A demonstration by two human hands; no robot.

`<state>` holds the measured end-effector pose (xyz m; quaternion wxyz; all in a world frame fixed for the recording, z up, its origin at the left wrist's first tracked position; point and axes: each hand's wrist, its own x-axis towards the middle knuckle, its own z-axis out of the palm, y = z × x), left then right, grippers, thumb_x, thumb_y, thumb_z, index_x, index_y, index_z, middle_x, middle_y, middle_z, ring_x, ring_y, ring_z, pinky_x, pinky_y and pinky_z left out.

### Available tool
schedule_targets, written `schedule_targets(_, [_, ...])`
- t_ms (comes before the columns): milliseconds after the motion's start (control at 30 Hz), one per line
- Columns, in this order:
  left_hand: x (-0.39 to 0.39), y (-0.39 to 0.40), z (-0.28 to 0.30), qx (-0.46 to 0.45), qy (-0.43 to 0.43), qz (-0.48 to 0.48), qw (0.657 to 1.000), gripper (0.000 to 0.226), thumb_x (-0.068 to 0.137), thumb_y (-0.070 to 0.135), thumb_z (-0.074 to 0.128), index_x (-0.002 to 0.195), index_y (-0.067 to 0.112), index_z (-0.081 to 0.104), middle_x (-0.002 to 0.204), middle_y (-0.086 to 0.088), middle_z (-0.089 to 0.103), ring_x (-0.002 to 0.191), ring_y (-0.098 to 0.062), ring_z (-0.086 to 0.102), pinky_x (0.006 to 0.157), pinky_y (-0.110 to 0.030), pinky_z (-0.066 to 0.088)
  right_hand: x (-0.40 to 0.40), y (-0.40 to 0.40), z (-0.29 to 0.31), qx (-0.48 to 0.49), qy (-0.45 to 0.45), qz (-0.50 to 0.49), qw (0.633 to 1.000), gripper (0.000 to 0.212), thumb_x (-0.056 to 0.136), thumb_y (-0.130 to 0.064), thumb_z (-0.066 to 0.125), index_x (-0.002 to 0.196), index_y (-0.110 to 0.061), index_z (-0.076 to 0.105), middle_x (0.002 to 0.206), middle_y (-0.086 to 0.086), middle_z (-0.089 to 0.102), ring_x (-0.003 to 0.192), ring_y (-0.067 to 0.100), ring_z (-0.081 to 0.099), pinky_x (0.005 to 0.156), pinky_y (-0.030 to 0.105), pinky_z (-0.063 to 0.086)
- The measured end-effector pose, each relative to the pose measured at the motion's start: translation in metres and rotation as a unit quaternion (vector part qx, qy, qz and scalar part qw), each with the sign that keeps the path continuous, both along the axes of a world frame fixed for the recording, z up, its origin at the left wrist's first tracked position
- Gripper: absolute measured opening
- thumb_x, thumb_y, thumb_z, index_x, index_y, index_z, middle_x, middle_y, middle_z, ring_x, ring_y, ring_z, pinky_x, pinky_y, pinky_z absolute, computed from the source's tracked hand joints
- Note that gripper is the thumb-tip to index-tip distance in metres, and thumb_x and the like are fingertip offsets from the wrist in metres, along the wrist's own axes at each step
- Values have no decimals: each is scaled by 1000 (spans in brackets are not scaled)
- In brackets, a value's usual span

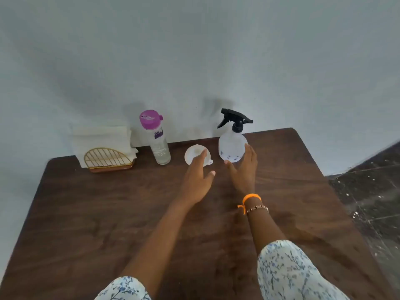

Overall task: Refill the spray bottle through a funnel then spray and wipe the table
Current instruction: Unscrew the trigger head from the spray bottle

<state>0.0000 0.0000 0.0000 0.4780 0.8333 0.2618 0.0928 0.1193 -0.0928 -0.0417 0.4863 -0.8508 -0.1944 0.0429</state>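
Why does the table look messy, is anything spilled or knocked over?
Nothing is spilled. The spray bottle and the water bottle stand upright, and the funnel lies on its side on the table.

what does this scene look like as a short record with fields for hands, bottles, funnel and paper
left hand: open, reaching over white plastic funnel
right hand: open, at translucent spray bottle with black trigger head
refill bottle: clear bottle with purple cap, upright, closed
paper: white napkins in gold wire holder
surface: dark wooden table
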Motion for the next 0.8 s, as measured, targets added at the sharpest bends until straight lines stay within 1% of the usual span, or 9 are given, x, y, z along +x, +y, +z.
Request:
schedule_targets(100, [17, 5, -3, -32, 3, 29, 999, 64, 90, 18, 55, 145, 23, 25, 147, 4, 36, 133, -8, 31, 103, -22, 25, 25, 16, -3, -12, 5, 16, 1000, 95, 69, -25, 81, 143, -5, 25, 150, 14, 27, 141, 27, 18, 113, 32, 17])
schedule_targets(200, [27, 6, -7, -55, 12, 38, 998, 63, 90, 18, 56, 145, 25, 25, 143, 6, 40, 119, 3, 34, 97, -18, 26, 42, 28, -12, -26, 33, 33, 999, 107, 62, -29, 85, 146, -12, 20, 154, 11, 18, 143, 23, 10, 112, 30, 14])
schedule_targets(300, [34, 10, -13, -50, 10, 47, 998, 62, 90, 15, 55, 145, 23, 27, 139, 6, 43, 114, 5, 34, 86, -3, 25, 50, 30, -24, -7, 37, 34, 999, 100, 62, -21, 83, 143, -14, 25, 150, 11, 23, 138, 18, 19, 110, 28, 24])
schedule_targets(400, [36, 10, -15, -50, 18, 58, 997, 60, 90, 13, 55, 144, 21, 29, 135, 5, 46, 113, 5, 36, 78, 5, 25, 49, 29, -30, 11, 23, 6, 1000, 90, 63, -19, 81, 139, -14, 33, 142, 8, 35, 127, 11, 29, 98, 14, 29])
schedule_targets(500, [33, 5, -11, -46, 21, 54, 997, 59, 91, 13, 54, 144, 22, 29, 132, 8, 46, 113, 6, 35, 83, 3, 25, 40, 21, -29, 17, 8, -12, 1000, 89, 62, -21, 82, 138, -15, 35, 140, 6, 38, 127, 11, 31, 98, 18, 33])
schedule_targets(600, [25, -4, -5, -47, 6, 50, 998, 59, 90, 12, 54, 143, 22, 31, 132, 9, 48, 115, 7, 37, 96, -12, 26, 16, 8, -28, 20, 2, -18, 1000, 90, 63, -24, 83, 138, -16, 34, 141, 6, 36, 130, 14, 32, 96, 21, 35])
schedule_targets(667, [15, -12, -2, -47, -9, 45, 998, 57, 90, 12, 54, 142, 21, 33, 133, 7, 50, 122, 2, 39, 102, -18, 27, -6, -2, -26, 22, 1, -16, 1000, 88, 65, -29, 82, 138, -17, 34, 141, 5, 37, 130, 12, 32, 94, 23, 37])
schedule_targets(733, [-2, -22, 1, -41, -18, 41, 998, 54, 90, 12, 55, 139, 23, 36, 133, 9, 49, 124, 1, 39, 103, -16, 27, -32, -11, -22, 22, 5, -18, 1000, 86, 66, -32, 81, 138, -20, 34, 140, 3, 38, 129, 9, 31, 91, 24, 40])
schedule_targets(800, [-22, -34, 4, -29, -27, 39, 998, 52, 90, 10, 55, 137, 24, 38, 133, 11, 47, 123, 4, 37, 99, -7, 24, -60, -18, -16, 23, 12, -18, 1000, 85, 67, -33, 78, 138, -24, 32, 141, 0, 36, 126, 2, 31, 87, 24, 40])
